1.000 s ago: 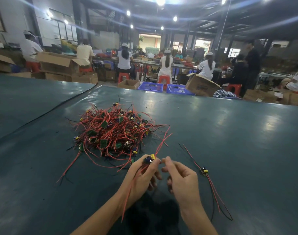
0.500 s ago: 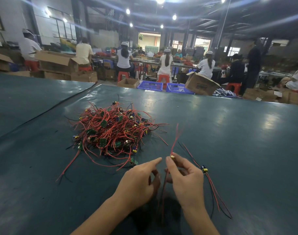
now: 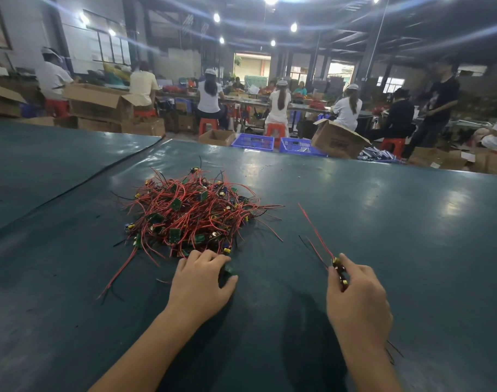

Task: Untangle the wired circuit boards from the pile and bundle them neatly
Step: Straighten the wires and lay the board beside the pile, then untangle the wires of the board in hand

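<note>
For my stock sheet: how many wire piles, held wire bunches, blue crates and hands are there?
Wire pile: 1
Held wire bunch: 1
Blue crates: 2
Hands: 2, left hand, right hand
Total: 6

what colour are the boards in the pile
Green; the boards show best in the head view.

The pile of wired circuit boards (image 3: pixel 190 213) lies on the table (image 3: pixel 411 236) just beyond your left hand (image 3: pixel 202 284), whose fingers curl round a loose circuit board (image 3: pixel 229 268) at the pile's near edge. Well to the right of that hand, your right hand (image 3: pixel 355 295) pinches the held boards (image 3: pixel 339 271), with their wires running forward and left of it. Behind the table's far edge stand crates (image 3: pixel 254 141) and a cardboard box (image 3: pixel 338 142).
</note>
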The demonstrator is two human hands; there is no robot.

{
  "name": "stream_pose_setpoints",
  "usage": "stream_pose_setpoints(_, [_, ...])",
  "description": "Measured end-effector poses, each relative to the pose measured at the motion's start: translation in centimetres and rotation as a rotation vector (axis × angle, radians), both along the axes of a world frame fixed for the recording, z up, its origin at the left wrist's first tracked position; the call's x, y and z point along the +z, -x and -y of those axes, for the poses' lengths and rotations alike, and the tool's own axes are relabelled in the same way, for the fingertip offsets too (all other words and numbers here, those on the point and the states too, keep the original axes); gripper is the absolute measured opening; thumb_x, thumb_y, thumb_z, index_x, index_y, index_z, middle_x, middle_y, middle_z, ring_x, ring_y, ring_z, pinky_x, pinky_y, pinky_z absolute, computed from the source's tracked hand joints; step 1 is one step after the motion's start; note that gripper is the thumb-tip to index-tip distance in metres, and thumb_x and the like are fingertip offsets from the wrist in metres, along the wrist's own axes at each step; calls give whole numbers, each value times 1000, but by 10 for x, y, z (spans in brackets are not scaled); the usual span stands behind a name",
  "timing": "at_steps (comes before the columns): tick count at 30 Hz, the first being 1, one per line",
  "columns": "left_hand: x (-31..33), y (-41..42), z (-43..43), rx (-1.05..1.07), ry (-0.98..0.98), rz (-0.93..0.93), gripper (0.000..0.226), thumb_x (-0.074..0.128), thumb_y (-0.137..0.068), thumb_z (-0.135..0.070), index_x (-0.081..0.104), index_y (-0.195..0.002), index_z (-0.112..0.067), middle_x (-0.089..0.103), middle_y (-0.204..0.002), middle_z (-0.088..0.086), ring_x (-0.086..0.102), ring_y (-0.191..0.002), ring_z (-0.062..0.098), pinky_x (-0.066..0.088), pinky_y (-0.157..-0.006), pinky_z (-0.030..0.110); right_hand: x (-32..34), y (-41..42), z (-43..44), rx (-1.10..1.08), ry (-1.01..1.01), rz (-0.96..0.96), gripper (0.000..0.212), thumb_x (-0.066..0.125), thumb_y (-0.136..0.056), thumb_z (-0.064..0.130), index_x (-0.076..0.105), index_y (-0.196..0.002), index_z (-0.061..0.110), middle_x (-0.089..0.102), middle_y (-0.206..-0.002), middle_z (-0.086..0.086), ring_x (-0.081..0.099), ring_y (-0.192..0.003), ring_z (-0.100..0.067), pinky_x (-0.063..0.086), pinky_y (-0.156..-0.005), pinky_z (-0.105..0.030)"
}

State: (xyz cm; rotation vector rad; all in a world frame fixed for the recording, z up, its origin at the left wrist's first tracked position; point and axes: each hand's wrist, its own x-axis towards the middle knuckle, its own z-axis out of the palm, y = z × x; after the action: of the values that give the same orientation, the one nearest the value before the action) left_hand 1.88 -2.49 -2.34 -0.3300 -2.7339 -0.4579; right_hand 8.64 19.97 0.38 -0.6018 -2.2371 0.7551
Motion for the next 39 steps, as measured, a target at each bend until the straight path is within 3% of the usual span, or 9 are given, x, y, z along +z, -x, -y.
stream_pose_setpoints(6, [1,-4,-1,42,50,-63,46,47,-90,-52,53,-132,-35,62,-114,-16,44,-114,13,28,-98,32,-3,0,3,31,-119,222,46,58,-94,31,53,-139,21,64,-119,-3,55,-111,-28,41,-92,-41])
stream_pose_setpoints(11, [10,-9,-8,-107,-141,-327,26,73,-82,-31,71,-106,-21,67,-90,-9,60,-92,19,39,-86,34,-3,1,25,238,-32,71,44,66,-90,29,60,-132,17,66,-117,0,57,-110,-23,41,-101,-42])
stream_pose_setpoints(15, [17,-16,-17,-332,-279,-469,32,63,-87,-35,70,-111,-15,67,-97,-8,61,-89,12,42,-83,30,-2,-1,53,526,334,-65,21,66,-90,31,72,-109,22,70,-90,13,64,-87,2,49,-80,-14])
stream_pose_setpoints(18, [18,-21,-22,-443,-290,-569,29,63,-88,-31,71,-109,-12,69,-101,-5,62,-91,11,45,-84,29,-2,-2,65,630,580,-76,21,58,-94,34,73,-81,28,68,-67,8,60,-62,-2,51,-59,-21])
stream_pose_setpoints(21, [18,-25,-24,-501,-332,-614,21,65,-89,-26,72,-102,-11,70,-104,-5,63,-94,11,45,-85,28,1,-2,66,636,750,-68,19,59,-94,28,74,-85,20,67,-63,4,61,-59,-7,49,-53,-22])
stream_pose_setpoints(27, [20,-28,-24,-592,-386,-599,16,67,-86,-14,67,-103,-15,69,-110,-6,59,-104,5,47,-84,32,7,-4,65,677,1119,-40,20,62,-92,25,77,-84,15,76,-82,-7,73,-76,-17,54,-51,-27])
stream_pose_setpoints(31, [18,-27,-25,-579,-368,-563,14,68,-85,-14,68,-99,-14,67,-108,-5,58,-104,6,47,-84,33,7,-3,63,626,1098,-175,12,69,-86,15,80,-82,19,77,-84,-6,74,-79,-16,53,-53,-22])
stream_pose_setpoints(35, [19,-28,-25,-551,-361,-502,8,70,-82,-19,66,-84,-13,63,-94,-4,61,-87,12,48,-75,32,3,-1,61,577,992,-286,19,70,-84,2,79,-79,19,76,-82,-7,74,-77,-18,53,-54,-19])
stream_pose_setpoints(39, [19,-31,-27,-537,-537,-220,34,57,-91,-40,62,-70,-14,58,-65,-8,54,-57,10,46,-53,32,1,2,60,554,1000,-361,21,68,-84,-4,75,-84,17,76,-82,-5,73,-76,-18,52,-54,-19])
